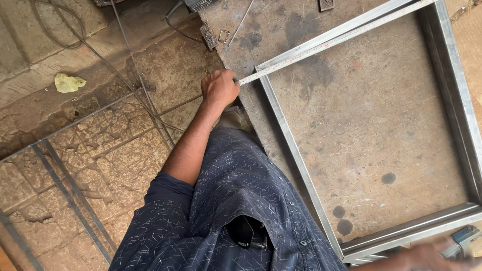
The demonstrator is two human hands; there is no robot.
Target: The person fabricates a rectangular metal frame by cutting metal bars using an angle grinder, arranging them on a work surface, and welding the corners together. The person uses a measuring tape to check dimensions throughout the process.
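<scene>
My left hand [219,88] is closed on the end of a measuring tape [321,46], pinning it at the near corner of a rectangular metal frame [293,150]. The tape runs along the frame's upper bar toward the top right. The frame lies flat on a stained concrete slab [371,115]. My right hand [432,256] is blurred at the bottom right edge, beside the frame's lower bar and touching a blue-grey object [467,237]. Whether it grips that object is unclear.
Thin metal rods [70,195] and cables [135,75] lie on the cracked stone floor at the left. A crumpled yellow scrap [69,83] sits near the top left. Small metal pieces [216,35] rest at the slab's upper edge.
</scene>
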